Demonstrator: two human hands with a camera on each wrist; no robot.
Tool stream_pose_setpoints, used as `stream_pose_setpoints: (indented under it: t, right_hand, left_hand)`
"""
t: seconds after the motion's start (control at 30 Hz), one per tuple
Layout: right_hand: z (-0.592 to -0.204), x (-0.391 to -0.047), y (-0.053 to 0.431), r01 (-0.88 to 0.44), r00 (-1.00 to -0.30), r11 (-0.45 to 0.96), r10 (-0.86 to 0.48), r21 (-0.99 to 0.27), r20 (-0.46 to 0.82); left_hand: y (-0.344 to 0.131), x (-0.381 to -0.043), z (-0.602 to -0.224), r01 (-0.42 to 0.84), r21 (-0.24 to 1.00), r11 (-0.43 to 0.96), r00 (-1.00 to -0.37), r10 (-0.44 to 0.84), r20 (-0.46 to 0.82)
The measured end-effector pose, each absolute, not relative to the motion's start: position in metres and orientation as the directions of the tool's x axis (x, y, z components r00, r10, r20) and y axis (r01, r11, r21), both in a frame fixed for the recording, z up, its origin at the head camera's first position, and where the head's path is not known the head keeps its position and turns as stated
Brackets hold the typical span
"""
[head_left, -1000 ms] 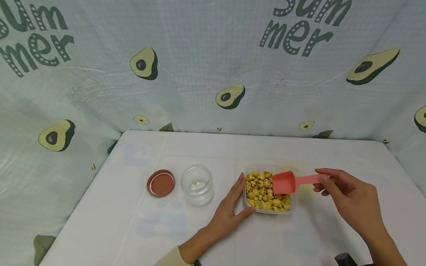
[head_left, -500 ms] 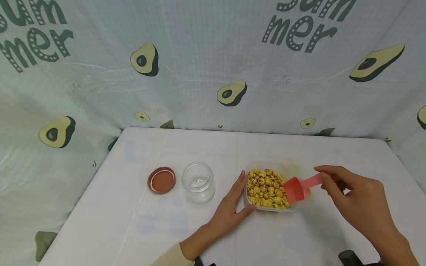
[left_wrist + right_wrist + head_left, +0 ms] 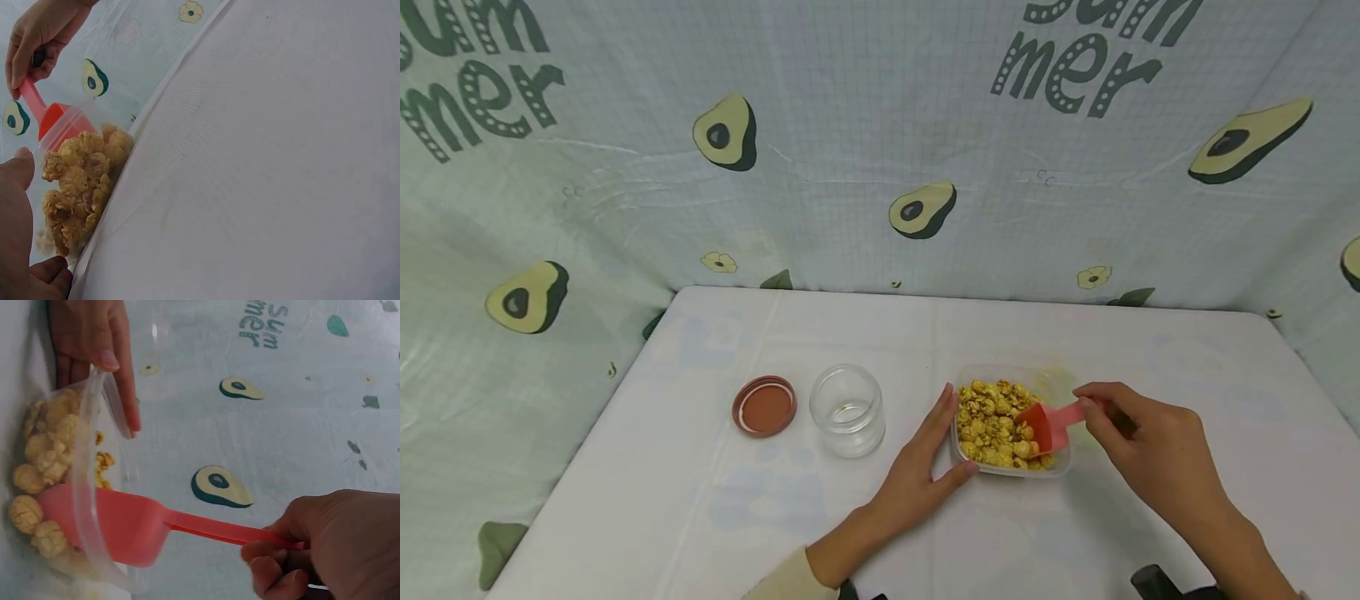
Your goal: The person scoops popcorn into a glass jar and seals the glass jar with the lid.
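Note:
A clear plastic container (image 3: 1011,472) of yellow caramel popcorn (image 3: 992,417) stands on the table right of centre. My left hand (image 3: 906,475) rests against its left side, fingers straight and spread, thumb by the front corner. With my right hand (image 3: 1150,442) I pinch the handle of a pink scoop (image 3: 1054,427) at the container's right side. In the right wrist view the bowl of the scoop (image 3: 125,525) is down inside the container, its front edge among the popcorn (image 3: 50,462). The left wrist view shows popcorn (image 3: 81,187) through the container's clear wall.
Left of the container stands a clear glass jar (image 3: 846,417) with no lid on. Beside the jar lies a reddish-brown lid (image 3: 764,407). A white cloth covers the table (image 3: 775,533), and an avocado-print curtain (image 3: 820,167) hangs behind it.
The scoop was held over the popcorn, then drew back to the container's right edge and tilted down. Now it has pushed left into the popcorn. The left hand stays in place.

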State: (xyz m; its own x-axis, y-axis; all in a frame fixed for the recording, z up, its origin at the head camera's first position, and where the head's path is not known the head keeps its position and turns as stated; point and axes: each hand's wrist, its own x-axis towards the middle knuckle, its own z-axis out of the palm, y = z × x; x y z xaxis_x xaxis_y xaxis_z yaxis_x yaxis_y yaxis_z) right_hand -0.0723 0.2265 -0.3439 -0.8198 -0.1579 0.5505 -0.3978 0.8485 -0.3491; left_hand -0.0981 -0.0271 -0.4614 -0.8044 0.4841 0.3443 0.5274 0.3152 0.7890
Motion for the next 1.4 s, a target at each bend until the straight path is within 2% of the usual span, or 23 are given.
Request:
stream_pose_setpoints:
  t: [0.23, 0.47, 0.6, 0.77, 1.0, 1.2, 1.4]
  right_hand:
    - [-0.348, -0.072, 0.235, -0.376, -0.8, 0.836, -0.076, -0.399, 0.595]
    - [-0.348, -0.077, 0.238, -0.402, -0.774, 0.84, -0.098, -0.365, 0.626]
    - [-0.352, -0.082, 0.238, -0.411, -0.787, 0.827, -0.11, -0.383, 0.607]
    - [-0.362, -0.086, 0.242, -0.34, -0.855, 0.8, -0.045, -0.494, 0.516]
    - [-0.378, -0.089, 0.253, -0.166, -0.951, 0.75, 0.049, -0.64, 0.305]
    - [-0.384, -0.094, 0.261, -0.11, -0.977, 0.701, 0.053, -0.704, 0.206]
    - [-0.391, -0.096, 0.26, -0.102, -0.98, 0.68, 0.055, -0.726, 0.19]
  left_hand:
    - [-0.026, -0.099, -0.461, 0.543, 0.781, 0.308, -0.795, 0.489, 0.359]
    - [-0.027, -0.1, -0.46, 0.548, 0.776, 0.313, -0.794, 0.486, 0.365]
    - [-0.027, -0.1, -0.46, 0.544, 0.778, 0.314, -0.796, 0.487, 0.36]
    - [-0.027, -0.099, -0.46, 0.535, 0.785, 0.313, -0.799, 0.489, 0.349]
    - [-0.026, -0.097, -0.459, 0.528, 0.786, 0.322, -0.804, 0.489, 0.339]
    - [-0.026, -0.098, -0.461, 0.533, 0.78, 0.327, -0.803, 0.486, 0.344]
    - [-0.027, -0.099, -0.463, 0.534, 0.777, 0.332, -0.802, 0.489, 0.343]
